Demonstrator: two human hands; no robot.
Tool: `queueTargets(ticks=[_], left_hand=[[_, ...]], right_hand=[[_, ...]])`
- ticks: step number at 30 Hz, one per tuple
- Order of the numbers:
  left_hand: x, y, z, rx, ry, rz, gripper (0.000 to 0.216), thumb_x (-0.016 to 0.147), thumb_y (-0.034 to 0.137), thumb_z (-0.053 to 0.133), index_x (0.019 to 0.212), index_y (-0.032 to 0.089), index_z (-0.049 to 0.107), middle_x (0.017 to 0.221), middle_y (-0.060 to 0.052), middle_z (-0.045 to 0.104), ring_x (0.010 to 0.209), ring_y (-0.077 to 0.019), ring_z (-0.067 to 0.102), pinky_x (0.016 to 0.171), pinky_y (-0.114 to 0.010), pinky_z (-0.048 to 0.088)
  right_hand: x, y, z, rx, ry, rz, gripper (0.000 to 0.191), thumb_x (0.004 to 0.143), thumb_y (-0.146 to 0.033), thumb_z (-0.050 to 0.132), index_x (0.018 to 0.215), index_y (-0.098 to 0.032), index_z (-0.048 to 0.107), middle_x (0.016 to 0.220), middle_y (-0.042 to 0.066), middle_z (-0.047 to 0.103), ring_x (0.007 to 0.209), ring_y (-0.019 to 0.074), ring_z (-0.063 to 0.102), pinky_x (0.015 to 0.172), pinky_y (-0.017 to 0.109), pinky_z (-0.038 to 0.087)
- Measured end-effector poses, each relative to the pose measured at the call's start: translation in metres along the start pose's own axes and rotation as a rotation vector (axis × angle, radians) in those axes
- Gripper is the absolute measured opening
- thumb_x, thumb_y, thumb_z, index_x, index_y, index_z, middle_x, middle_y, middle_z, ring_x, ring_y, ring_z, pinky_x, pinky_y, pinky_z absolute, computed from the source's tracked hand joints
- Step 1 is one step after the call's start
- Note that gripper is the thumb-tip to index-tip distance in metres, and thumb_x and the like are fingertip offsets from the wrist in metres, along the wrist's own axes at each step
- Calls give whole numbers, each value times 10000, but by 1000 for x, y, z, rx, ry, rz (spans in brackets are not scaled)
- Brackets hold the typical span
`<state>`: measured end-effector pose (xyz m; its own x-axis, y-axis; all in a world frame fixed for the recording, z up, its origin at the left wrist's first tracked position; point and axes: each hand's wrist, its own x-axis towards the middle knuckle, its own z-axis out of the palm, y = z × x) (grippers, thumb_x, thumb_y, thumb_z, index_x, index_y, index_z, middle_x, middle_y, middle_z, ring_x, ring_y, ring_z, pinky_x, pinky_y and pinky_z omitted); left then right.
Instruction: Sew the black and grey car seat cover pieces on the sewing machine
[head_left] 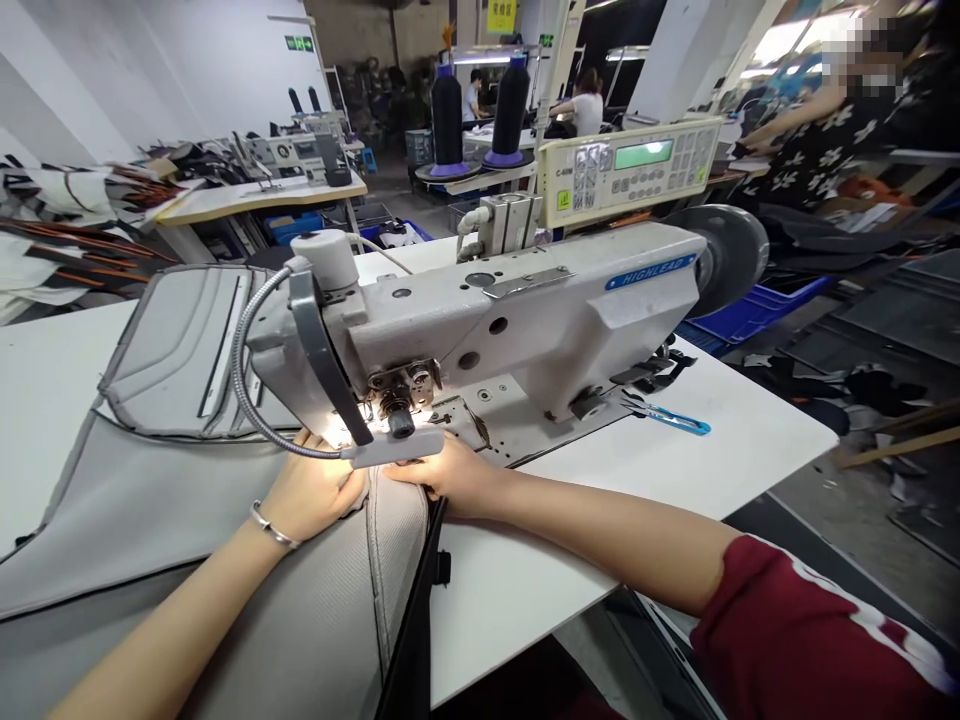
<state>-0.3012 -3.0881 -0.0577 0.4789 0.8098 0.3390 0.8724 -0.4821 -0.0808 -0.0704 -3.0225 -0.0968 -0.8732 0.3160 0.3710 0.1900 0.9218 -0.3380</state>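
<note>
A large grey padded cover (71, 480) with dark piping lies across the table and under the head of a white sewing machine (450, 310). My left hand (315, 490), with a bracelet at the wrist, grips the cover just left of the lit needle area, its fingertips partly hidden behind the machine head. On the other side, my right hand (457, 475) pinches the cover's edge, close to the presser foot. A lamp (397, 447) on a flexible metal tube hangs over both hands and hides the needle. Black strapping (416, 600) runs down from the cover's right edge.
Blue-handled thread snips (675, 418) lie right of the machine on the white table (600, 490). Behind stand a control panel (630, 170) and two black thread cones (448, 120). A person (817, 140) stands at the right; others sit farther back. A blue crate (757, 305) is beyond the handwheel.
</note>
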Motion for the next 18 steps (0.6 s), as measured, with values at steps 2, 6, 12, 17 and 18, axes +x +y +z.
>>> queueTargets(ticks=[2,6,12,17,18], left_hand=[[1,5,-3,-10,-12,-14,334,899,256,419,705,220,689,641,-46,617,666,-198,548,811,-388,444],[0,14,-9,-60,-38,-42,320,895,255,416,759,227,704,655,-40,630,680,-193,559,821,-385,427],[-2,16,-6,-58,-42,-55,305,911,250,423,820,232,713,691,-41,630,720,-204,554,873,-416,394],[-2,15,-3,-24,-26,-95,273,886,262,453,851,220,721,800,-89,634,844,-256,559,919,-482,389],[-2,15,-3,-19,-12,-105,268,878,261,460,841,217,722,827,-100,635,887,-269,558,927,-484,392]], right_hand=[[-1,0,-1,4,-23,-13,348,772,-193,636,1119,-224,635,1041,57,625,953,193,516,883,331,397],[-4,-1,-4,34,-47,-42,421,715,-109,601,1119,-211,657,1024,53,639,868,170,528,837,314,401],[-3,-3,-4,139,47,-45,468,656,-33,555,1087,-173,674,927,38,667,868,173,558,801,295,424],[-7,-9,-3,229,182,93,504,641,-18,468,1080,-186,649,1027,54,676,943,192,588,863,306,444],[-7,-10,-2,230,215,156,464,654,-16,434,1027,-184,654,988,52,679,910,186,593,843,299,448]])
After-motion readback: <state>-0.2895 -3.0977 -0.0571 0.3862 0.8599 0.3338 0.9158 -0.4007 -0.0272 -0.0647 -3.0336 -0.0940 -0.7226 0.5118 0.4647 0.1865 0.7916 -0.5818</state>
